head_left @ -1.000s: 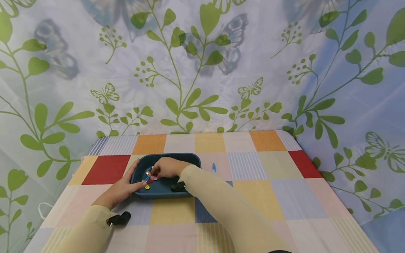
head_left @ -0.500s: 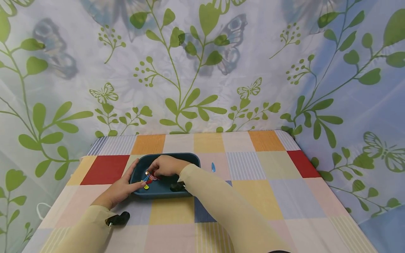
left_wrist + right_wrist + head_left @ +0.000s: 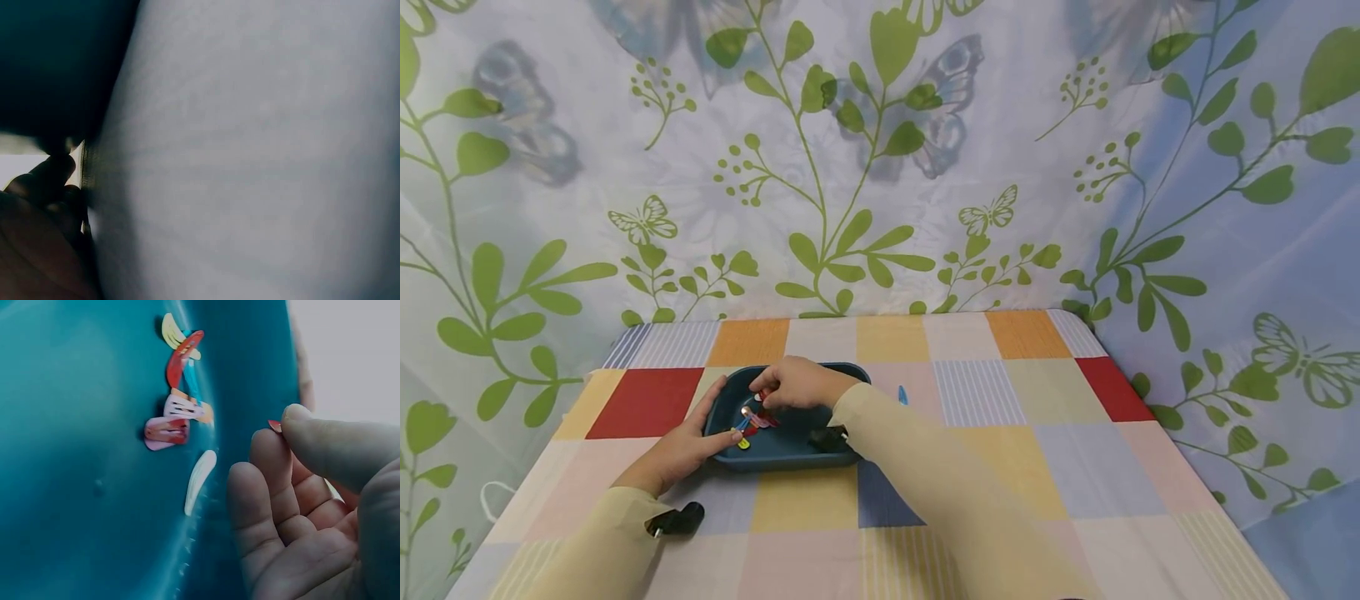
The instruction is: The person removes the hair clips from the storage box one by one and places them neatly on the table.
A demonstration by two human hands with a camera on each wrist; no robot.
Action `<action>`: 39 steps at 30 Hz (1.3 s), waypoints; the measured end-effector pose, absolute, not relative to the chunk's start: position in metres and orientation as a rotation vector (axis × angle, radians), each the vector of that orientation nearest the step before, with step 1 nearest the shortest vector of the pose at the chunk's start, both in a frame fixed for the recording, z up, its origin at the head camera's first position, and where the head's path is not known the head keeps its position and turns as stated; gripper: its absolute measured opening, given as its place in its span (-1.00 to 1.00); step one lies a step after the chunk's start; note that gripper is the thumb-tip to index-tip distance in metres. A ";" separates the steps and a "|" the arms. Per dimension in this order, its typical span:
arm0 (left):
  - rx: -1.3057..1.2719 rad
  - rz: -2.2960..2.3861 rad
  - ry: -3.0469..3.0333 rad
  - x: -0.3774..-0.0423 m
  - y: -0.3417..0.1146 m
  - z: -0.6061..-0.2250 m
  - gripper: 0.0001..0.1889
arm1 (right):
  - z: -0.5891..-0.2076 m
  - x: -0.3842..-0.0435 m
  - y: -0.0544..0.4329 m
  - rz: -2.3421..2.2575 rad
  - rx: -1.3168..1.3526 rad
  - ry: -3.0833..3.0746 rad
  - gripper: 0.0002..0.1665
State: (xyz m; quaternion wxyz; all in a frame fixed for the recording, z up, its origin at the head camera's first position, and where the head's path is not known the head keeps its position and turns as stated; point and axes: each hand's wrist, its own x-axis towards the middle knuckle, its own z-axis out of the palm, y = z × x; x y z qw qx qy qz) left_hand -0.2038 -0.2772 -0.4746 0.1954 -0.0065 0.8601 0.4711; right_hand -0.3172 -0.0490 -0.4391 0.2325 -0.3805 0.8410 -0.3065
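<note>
Apparently your right grip point(image 3: 801, 385) pinches a red clip point(image 3: 275, 426) over the tray point(image 3: 790, 461); your left grip point(image 3: 679, 452), thumb apart from straight fingers, touches its rim. Expect the clip light, stiff, slick: hold its flats.

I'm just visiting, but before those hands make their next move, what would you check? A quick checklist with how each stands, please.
1. Right hand has a pinch on the small red piece: ok, held between thumb and finger.
2. Left hand is at the tray: ok, thumb over the rim; how firmly, cannot tell.
3. White clip lies free of the other clips: ok.
4. Red clip lies free of others: not ok, it crosses the yellow clip.
5. Blue clip, outside the tray on the cloth, is untouched by the right sleeve: cannot tell; they look very close in the head view.
</note>
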 end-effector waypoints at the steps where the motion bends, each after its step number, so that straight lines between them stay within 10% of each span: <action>1: -0.020 1.315 2.413 -0.204 -0.277 -0.475 0.17 | -0.437 -0.317 -0.047 -0.859 -1.034 2.312 -0.53; 39: 0.009 1.330 2.432 -0.206 -0.280 -0.480 0.20 | -0.379 -0.317 0.073 -1.253 -0.857 2.368 -0.48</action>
